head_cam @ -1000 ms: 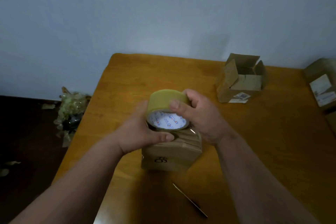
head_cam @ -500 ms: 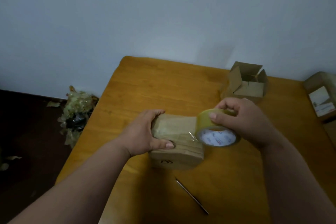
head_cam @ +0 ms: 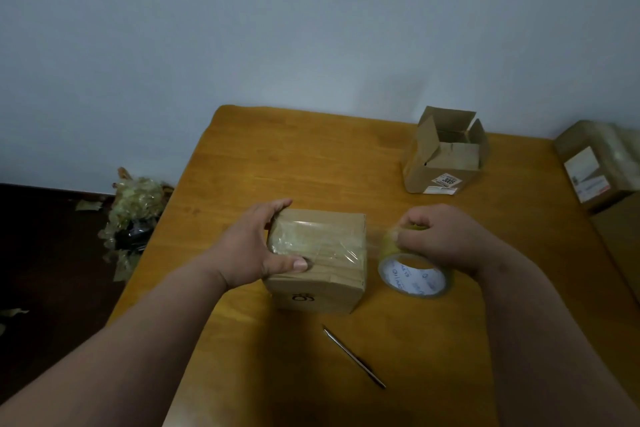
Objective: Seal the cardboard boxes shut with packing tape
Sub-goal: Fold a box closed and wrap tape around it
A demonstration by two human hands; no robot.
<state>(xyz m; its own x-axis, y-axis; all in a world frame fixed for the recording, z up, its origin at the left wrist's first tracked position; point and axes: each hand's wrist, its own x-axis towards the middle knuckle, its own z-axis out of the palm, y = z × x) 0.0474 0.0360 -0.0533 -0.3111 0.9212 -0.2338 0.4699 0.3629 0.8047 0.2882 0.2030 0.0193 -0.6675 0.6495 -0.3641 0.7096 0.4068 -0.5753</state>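
Hands apart: left hand (head_cam: pixel 249 250) grips the closed box (head_cam: pixel 322 253), right hand (head_cam: pixel 446 239) clutches the tape roll (head_cam: pixel 415 277).

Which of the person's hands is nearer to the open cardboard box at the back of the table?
Right. The right hand grips the tape roll just in front of the open box; the left hand holds the closed box, farther left.

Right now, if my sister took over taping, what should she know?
Left hand grips the closed box on the table, thumb pressing the tape on its top.
Right hand holds the tape roll just past the box's right edge; a clear strip runs from roll to box top.
Done: tape laid across the top.
Left: cut the strip, maybe with the thin metal tool in front of the box, and press it down. Then close and tape the open box at the back.
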